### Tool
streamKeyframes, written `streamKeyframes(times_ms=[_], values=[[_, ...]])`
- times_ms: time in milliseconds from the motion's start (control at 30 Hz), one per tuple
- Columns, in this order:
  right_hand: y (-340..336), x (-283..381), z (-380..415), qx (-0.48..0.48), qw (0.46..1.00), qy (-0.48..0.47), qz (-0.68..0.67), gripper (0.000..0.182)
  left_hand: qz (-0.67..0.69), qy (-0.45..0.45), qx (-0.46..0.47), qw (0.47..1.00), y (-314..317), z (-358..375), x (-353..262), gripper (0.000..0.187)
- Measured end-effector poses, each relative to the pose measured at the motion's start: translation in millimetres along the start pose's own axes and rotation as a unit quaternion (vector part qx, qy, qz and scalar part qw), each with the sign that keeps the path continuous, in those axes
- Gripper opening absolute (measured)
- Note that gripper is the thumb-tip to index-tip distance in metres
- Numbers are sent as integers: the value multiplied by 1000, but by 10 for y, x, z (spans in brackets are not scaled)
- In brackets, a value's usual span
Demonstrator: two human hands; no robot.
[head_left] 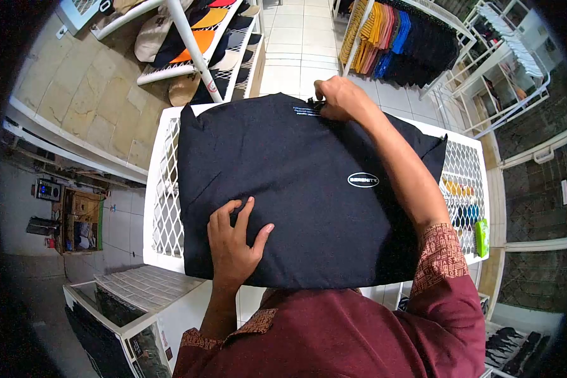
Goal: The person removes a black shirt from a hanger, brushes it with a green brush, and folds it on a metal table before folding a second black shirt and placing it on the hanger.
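Note:
A black T-shirt [283, 189] lies spread over a white mesh-topped table [165, 214]. It bears a small white oval logo reading "SERENITY" and a few lines of small print near its far edge. My left hand [234, 242] rests on the near left part of the cloth, fingers spread and holding nothing. At the far edge, my right hand [343, 99] is closed with a bunched bit of the T-shirt between its fingers, beside the small print. The fingertips of that hand are partly hidden.
A bright green packet [481, 238] lies at the table's right edge. Shelves of caps [201, 45] stand at the far left. Beyond the table hangs a rack of coloured shirts [384, 38]. A white-framed case [129, 296] stands near left.

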State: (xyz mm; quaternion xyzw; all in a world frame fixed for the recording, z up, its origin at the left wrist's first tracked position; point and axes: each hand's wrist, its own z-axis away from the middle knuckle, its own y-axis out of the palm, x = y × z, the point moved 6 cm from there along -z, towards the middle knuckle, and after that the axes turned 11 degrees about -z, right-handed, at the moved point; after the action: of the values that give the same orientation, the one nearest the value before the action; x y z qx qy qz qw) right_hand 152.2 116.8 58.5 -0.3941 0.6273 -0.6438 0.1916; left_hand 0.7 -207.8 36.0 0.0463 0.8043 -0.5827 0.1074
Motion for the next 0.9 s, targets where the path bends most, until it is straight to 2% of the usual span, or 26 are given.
streamKeyframes(times_ms=[67,200,267,300,333,367,500,567,633,667,700,767,800,867,900], values=[[-115,3,-105,3,1000,-12,-4,21,20,-16,19,999,-2,-4,15,57],[-301,-312,-431,9,993,29,-113,27,0,-4,20,1000,-70,-54,15,58],[-430,-442,-610,-32,992,15,-120,24,24,20,97,995,-122,-150,31,56],[-525,-452,-654,-49,991,19,-123,24,23,19,96,995,-194,-262,26,56],[-603,-453,-694,-86,979,50,-179,24,14,51,115,992,-241,-438,-11,56],[-707,-415,-740,-119,978,38,-165,23,5,83,133,988,-252,-638,-36,56],[-962,-180,-840,-242,961,-49,-123,21,-22,158,-134,978,-301,-1667,-263,60],[-1086,-26,-842,-287,949,-83,-106,21,-93,149,-212,961,-56,-2114,-223,63],[-1227,103,-755,-330,932,-89,-123,21,-43,148,-129,980,207,-2459,-153,60],[-1289,160,-698,-337,929,-91,-127,20,-24,130,-83,988,307,-2577,-114,49],[-1333,239,-608,-339,928,-94,-125,20,-24,130,-87,987,247,-2577,-142,49],[-1485,435,-252,-475,870,-106,-79,21,-36,114,-99,988,54,-2541,-171,39],[-1508,527,-89,-521,839,-131,-86,22,-45,122,-144,981,-49,-2510,-144,34],[-1419,812,218,-508,852,-90,-87,19,-54,112,-165,978,-288,-2437,-76,33],[-1291,927,314,-464,881,-43,-85,18,-59,102,-180,977,-422,-2385,-29,33]])
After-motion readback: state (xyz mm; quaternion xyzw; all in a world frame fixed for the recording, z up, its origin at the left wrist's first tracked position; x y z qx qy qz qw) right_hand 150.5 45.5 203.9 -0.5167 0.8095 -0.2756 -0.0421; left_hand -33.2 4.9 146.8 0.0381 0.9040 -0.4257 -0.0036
